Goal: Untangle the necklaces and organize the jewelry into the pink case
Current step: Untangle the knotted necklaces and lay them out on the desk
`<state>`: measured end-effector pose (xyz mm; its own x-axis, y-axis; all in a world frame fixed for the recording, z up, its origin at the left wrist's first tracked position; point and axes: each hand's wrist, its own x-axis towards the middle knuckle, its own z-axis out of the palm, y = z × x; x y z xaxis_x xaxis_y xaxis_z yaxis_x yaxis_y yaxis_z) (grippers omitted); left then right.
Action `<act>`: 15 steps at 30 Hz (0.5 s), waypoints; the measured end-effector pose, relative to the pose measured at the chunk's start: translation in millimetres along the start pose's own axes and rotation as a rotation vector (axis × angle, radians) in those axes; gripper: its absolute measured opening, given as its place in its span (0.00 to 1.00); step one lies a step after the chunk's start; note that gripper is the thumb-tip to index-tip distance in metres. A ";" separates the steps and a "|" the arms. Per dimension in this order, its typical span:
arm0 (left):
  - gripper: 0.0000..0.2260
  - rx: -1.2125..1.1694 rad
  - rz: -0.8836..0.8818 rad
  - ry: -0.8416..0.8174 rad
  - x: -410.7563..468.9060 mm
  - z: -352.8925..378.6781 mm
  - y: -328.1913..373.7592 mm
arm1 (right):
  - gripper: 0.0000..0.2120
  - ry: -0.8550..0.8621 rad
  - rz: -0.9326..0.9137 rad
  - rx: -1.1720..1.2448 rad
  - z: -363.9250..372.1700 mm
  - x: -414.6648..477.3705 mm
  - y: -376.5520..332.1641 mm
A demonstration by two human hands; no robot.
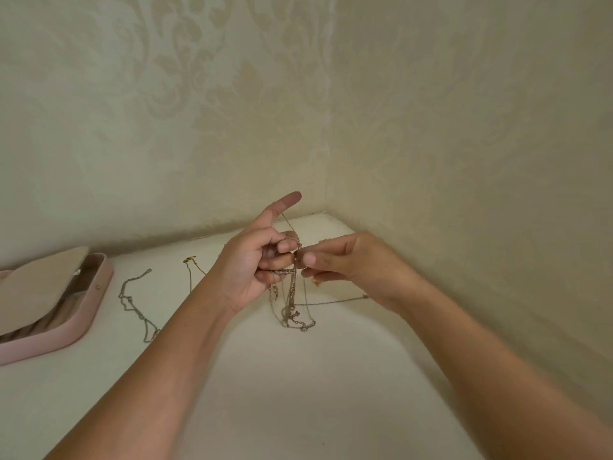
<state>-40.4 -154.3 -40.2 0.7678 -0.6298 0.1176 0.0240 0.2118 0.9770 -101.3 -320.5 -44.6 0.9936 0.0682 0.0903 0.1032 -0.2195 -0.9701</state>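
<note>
A tangle of thin necklace chains hangs between my two hands above the white tabletop, its lower loops resting on the surface. My left hand holds chains in its curled fingers, with the index finger straight and a strand draped over it. My right hand pinches the knot between thumb and fingertips. A separate silver chain lies stretched out on the table to the left. A thin gold chain lies beyond it. The open pink case sits at the far left.
Patterned cream walls meet in a corner right behind my hands and close in on the right side. The pink case's lid stands tilted open. One strand runs along the table under my right wrist.
</note>
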 end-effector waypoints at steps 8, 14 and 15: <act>0.29 0.022 -0.010 -0.019 -0.3 3.9 -2.2 | 0.05 0.103 -0.033 0.041 4.4 3.1 2.3; 0.27 0.121 0.004 0.015 -1.7 2.8 0.2 | 0.04 0.158 -0.069 -0.025 -6.6 2.6 -1.4; 0.26 0.163 0.006 0.031 -2.0 3.5 0.3 | 0.05 0.150 -0.066 -0.015 -7.7 2.5 -1.8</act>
<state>-44.2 -155.5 -39.5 0.7868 -0.6053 0.1202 -0.0824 0.0899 0.9925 -98.6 -327.4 -40.8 0.9802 -0.0630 0.1876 0.1682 -0.2343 -0.9575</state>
